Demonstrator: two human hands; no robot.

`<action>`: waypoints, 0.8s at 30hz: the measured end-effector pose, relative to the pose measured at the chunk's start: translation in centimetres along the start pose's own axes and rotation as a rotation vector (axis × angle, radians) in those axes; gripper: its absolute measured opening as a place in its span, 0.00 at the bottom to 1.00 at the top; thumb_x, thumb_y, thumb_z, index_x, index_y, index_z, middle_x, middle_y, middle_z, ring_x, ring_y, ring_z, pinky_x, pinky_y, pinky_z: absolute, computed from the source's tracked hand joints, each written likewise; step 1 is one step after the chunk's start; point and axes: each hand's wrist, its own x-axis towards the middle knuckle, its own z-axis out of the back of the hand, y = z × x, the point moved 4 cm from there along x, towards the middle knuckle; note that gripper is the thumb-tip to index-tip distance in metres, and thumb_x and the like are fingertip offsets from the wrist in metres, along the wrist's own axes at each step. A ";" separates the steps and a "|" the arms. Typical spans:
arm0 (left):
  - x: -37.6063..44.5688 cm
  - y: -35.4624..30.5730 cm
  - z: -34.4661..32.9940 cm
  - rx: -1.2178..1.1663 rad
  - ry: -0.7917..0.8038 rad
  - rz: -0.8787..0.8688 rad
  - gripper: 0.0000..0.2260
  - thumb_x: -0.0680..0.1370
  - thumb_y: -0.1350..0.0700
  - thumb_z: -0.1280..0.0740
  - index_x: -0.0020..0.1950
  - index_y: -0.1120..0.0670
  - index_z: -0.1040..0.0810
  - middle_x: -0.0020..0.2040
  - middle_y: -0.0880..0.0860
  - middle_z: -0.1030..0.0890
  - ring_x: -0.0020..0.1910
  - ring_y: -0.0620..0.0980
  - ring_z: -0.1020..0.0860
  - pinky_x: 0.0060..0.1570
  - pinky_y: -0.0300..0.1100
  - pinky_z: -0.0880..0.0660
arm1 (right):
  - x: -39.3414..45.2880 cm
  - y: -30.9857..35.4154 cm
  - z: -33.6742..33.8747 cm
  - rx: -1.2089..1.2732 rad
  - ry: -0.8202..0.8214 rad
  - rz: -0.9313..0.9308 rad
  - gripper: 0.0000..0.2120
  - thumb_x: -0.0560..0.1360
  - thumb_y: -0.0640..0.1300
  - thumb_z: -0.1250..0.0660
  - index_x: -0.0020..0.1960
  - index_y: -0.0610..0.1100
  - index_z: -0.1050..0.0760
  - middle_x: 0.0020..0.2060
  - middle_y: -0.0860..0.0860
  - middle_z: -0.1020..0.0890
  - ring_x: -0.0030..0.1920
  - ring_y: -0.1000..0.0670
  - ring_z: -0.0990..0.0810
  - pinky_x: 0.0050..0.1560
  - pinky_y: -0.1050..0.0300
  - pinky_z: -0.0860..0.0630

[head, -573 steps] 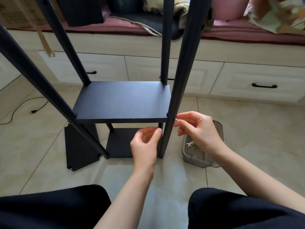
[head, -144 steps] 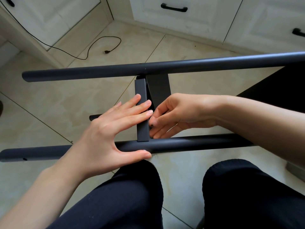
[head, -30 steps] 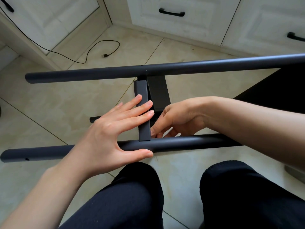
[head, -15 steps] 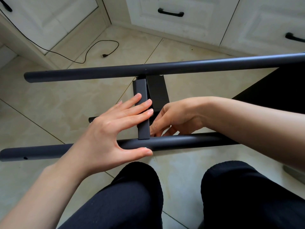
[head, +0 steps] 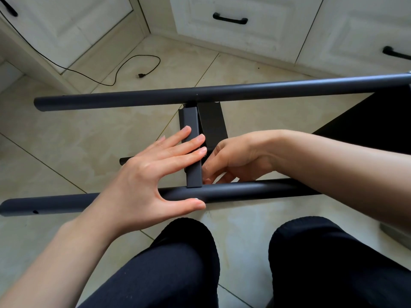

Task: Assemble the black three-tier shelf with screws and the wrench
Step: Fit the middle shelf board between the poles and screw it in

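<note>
Single head-worn view, wide-angle, facing forward and steeply down. Close over left hand [head: 146, 185], right hand [head: 235, 158], black shelf poles [head: 222, 94]; knees at bottom edge, white cabinets [head: 233, 30] along top.

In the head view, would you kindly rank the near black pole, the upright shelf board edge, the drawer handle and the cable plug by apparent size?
1. Near black pole
2. Shelf board edge, though the left hand covers part
3. Drawer handle
4. Cable plug
Camera nearness inflates the pole.
</note>
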 end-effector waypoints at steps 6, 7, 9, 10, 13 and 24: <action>-0.1 0.1 -0.1 -0.004 -0.002 -0.003 0.34 0.71 0.39 0.28 0.73 0.53 0.28 0.75 0.45 0.31 0.79 0.46 0.39 0.74 0.60 0.35 | 0.3 -0.3 0.1 0.031 0.048 -0.016 0.09 0.79 0.40 0.35 0.59 0.41 0.24 0.47 0.44 0.21 0.42 0.48 0.22 0.43 0.57 0.23; -0.2 0.1 -0.1 -0.003 -0.003 -0.004 0.34 0.71 0.39 0.28 0.73 0.53 0.28 0.75 0.45 0.31 0.79 0.46 0.38 0.74 0.60 0.35 | 0.3 -0.3 0.1 0.034 0.049 -0.022 0.08 0.79 0.40 0.35 0.57 0.40 0.24 0.43 0.46 0.21 0.40 0.49 0.21 0.43 0.57 0.23; -0.1 0.2 -0.1 0.000 -0.005 -0.008 0.34 0.71 0.39 0.28 0.73 0.52 0.28 0.75 0.45 0.30 0.79 0.46 0.38 0.73 0.60 0.34 | 0.3 -0.3 0.1 0.030 0.048 -0.026 0.06 0.79 0.40 0.35 0.53 0.39 0.23 0.39 0.48 0.20 0.36 0.51 0.21 0.41 0.58 0.22; -0.1 0.2 -0.1 0.002 -0.007 -0.011 0.34 0.71 0.39 0.28 0.73 0.52 0.28 0.75 0.45 0.30 0.78 0.46 0.38 0.73 0.60 0.34 | 0.3 -0.3 0.1 0.026 0.050 -0.019 0.05 0.79 0.40 0.35 0.50 0.39 0.22 0.37 0.48 0.19 0.35 0.52 0.20 0.39 0.59 0.22; -0.1 0.2 -0.1 0.010 -0.004 -0.017 0.34 0.71 0.39 0.28 0.74 0.52 0.28 0.76 0.45 0.31 0.79 0.46 0.38 0.73 0.58 0.33 | 0.2 -0.1 -0.1 0.003 0.047 0.027 0.08 0.80 0.39 0.36 0.43 0.41 0.21 0.36 0.49 0.18 0.32 0.54 0.20 0.34 0.63 0.22; -0.3 -0.3 0.3 0.008 0.040 0.034 0.36 0.69 0.39 0.26 0.74 0.50 0.28 0.76 0.40 0.34 0.79 0.39 0.42 0.75 0.50 0.35 | -4.4 0.8 -0.6 -0.512 -0.236 0.184 0.10 0.79 0.53 0.34 0.48 0.49 0.17 0.40 0.53 0.19 0.40 0.53 0.25 0.44 0.59 0.29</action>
